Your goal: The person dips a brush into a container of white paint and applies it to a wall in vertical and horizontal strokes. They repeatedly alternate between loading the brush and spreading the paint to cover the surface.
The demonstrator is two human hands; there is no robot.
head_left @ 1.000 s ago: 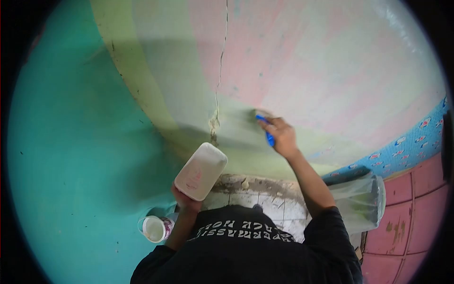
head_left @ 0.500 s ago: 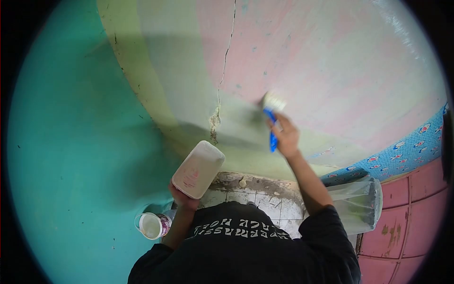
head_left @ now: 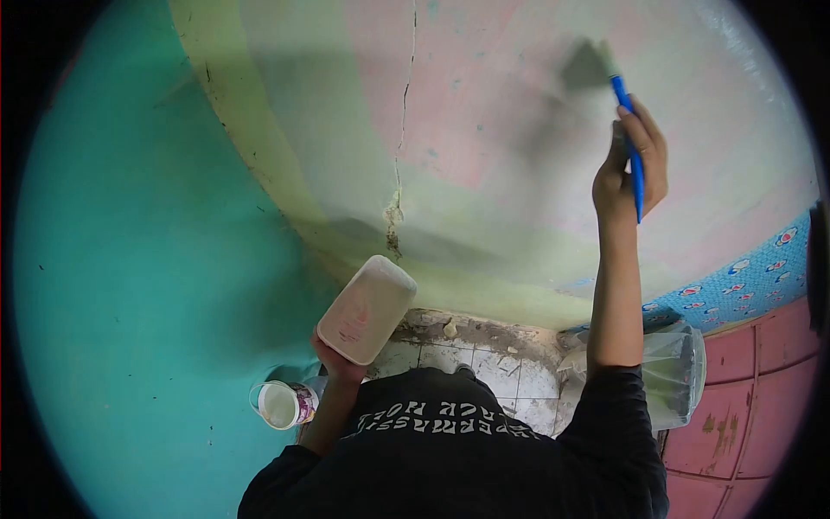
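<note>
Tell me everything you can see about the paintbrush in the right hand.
The paintbrush has a slim blue handle, plastic by its look, and pale bristles at the top, blurred. It stands nearly upright, bristles up, against the pink wall, casting a grey shadow to its left. The right hand grips the handle, fingers wrapped round it, arm raised.

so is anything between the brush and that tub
Nothing visible. The brush in the right hand is up at the wall; the tub in the left hand sits lower, with only open space before the wall between them.
</note>
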